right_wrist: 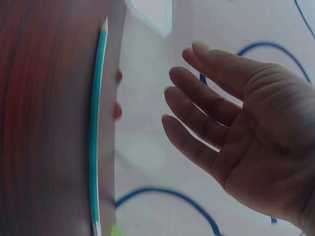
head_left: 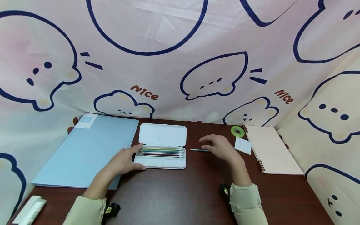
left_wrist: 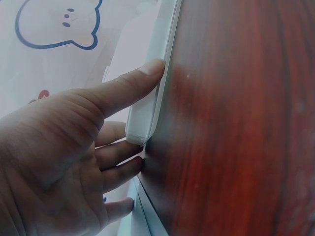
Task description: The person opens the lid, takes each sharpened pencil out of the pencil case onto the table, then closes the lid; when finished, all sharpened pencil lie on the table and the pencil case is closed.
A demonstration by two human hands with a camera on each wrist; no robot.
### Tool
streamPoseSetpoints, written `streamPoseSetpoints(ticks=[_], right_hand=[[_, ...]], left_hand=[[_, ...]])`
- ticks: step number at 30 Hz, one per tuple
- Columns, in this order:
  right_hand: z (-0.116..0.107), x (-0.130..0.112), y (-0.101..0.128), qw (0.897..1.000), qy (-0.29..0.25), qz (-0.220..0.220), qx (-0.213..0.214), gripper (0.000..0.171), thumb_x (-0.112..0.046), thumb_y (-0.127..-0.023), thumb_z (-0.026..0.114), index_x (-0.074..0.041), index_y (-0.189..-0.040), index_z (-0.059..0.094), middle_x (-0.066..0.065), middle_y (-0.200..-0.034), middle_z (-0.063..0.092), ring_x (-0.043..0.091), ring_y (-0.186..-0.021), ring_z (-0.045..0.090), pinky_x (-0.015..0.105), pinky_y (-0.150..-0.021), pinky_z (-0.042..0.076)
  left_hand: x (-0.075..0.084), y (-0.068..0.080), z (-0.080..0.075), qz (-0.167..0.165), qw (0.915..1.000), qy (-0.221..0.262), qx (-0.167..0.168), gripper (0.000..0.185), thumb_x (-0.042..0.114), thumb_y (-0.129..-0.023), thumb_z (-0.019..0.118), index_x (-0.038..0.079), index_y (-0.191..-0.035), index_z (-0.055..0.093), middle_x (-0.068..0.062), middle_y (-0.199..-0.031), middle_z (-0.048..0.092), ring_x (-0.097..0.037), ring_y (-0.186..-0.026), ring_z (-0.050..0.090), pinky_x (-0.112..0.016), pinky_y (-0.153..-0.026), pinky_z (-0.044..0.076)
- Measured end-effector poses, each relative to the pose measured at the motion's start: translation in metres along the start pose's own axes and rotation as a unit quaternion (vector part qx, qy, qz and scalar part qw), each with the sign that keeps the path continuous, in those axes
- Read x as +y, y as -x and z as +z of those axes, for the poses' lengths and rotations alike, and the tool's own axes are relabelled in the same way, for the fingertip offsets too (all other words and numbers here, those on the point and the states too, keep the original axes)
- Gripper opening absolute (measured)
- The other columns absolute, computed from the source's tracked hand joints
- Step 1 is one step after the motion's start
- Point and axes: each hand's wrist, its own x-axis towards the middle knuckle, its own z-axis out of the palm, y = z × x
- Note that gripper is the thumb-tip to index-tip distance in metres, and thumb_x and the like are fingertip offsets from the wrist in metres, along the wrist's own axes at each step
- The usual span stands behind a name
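Note:
A white pencil case (head_left: pixel 163 162) lies with its lid (head_left: pixel 162 134) tipped back, several coloured pencils (head_left: pixel 161 152) lined up inside. My left hand (head_left: pixel 122 162) grips the case's left end, thumb along the front edge and a fingertip near the hinge corner. The left wrist view shows that thumb (left_wrist: pixel 130 86) against the case's side (left_wrist: pixel 147 110), the other fingers around its end. To the right, a teal pencil (head_left: pixel 199 150) lies on the table, seen at full length as a teal pencil (right_wrist: pixel 96 128) in the right wrist view. Above it hovers my right hand (head_left: pixel 220 148), fingers loosely extended, holding nothing.
A light blue folder (head_left: pixel 92 150) lies at the left of the brown table (head_left: pixel 168 197). On the right are a spiral notebook (head_left: pixel 277 150), a green ring-shaped item (head_left: pixel 237 131) and a small white sheet (head_left: pixel 243 145). A white packet (head_left: pixel 29 209) sits front left. Patterned cloth (head_left: pixel 168 72) hangs behind.

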Motion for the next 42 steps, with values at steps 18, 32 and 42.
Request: streamPoseSetpoints(ticks=[18, 32, 42], right_hand=[[0.052, -0.061, -0.029, 0.996, 0.006, -0.049, -0.076, 0.028, -0.021, -0.097, 0.069, -0.018, -0.124, 0.074, -0.001, -0.12, 0.074, 0.014, -0.1, 0.065, 0.036, -0.088, 0.056], [0.074, -0.065, -0.038, 0.991, 0.051, -0.07, -0.099, 0.024, -0.017, -0.095, 0.072, -0.021, -0.117, 0.077, -0.005, -0.109, 0.076, 0.01, -0.098, 0.066, 0.033, -0.089, 0.055], [0.08, -0.065, -0.04, 0.99, 0.076, -0.074, -0.094, 0.005, -0.017, -0.094, 0.072, -0.021, -0.097, 0.075, -0.008, -0.087, 0.067, 0.006, -0.073, 0.053, 0.023, -0.067, 0.046]], left_hand=[[-0.005, -0.003, 0.001, -0.001, 1.0, -0.004, 0.002, 0.1, 0.041, -0.074, 0.089, 0.001, -0.153, 0.042, -0.024, -0.149, 0.053, -0.044, -0.136, 0.052, -0.069, -0.119, 0.024], [-0.003, 0.001, 0.004, -0.002, 1.0, 0.0, 0.001, 0.1, 0.041, -0.073, 0.09, 0.0, -0.152, 0.044, -0.024, -0.147, 0.054, -0.044, -0.135, 0.052, -0.07, -0.118, 0.025], [-0.003, -0.002, 0.003, 0.001, 1.0, 0.002, 0.004, 0.1, 0.04, -0.073, 0.091, 0.002, -0.152, 0.044, -0.024, -0.148, 0.054, -0.044, -0.136, 0.052, -0.069, -0.118, 0.024]])
